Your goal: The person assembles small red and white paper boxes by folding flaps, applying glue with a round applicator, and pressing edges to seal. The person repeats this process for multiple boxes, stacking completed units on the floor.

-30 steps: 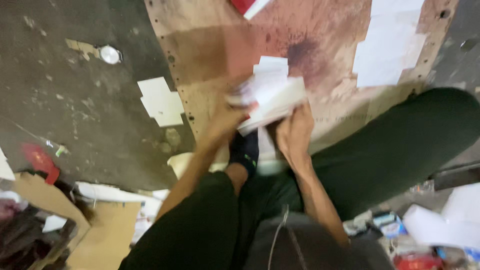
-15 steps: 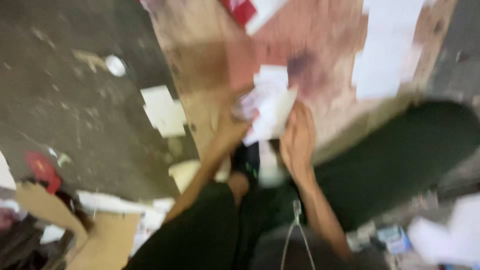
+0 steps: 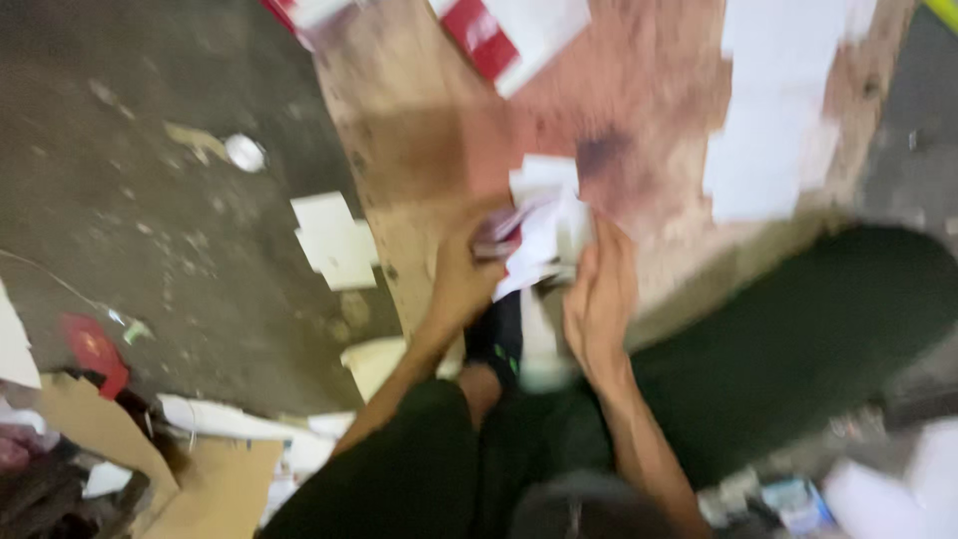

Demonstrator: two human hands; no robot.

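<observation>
Crumpled white paper sheets (image 3: 544, 235), gripped by fingers of left hand (image 3: 464, 279) and right hand (image 3: 599, 294), stained wooden board (image 3: 429, 130)

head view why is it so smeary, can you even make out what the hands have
Head view: motion blur smears the whole frame; the left hand and right hand grip a white paper bundle whose edges streak; the wooden board has soft, flat lighting and no glare.

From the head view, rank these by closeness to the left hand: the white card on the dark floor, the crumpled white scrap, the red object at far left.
From the left hand:
1. White card, just left on the dark floor.
2. Crumpled white scrap, farther up-left.
3. Red object, far left beside the cardboard.
</observation>
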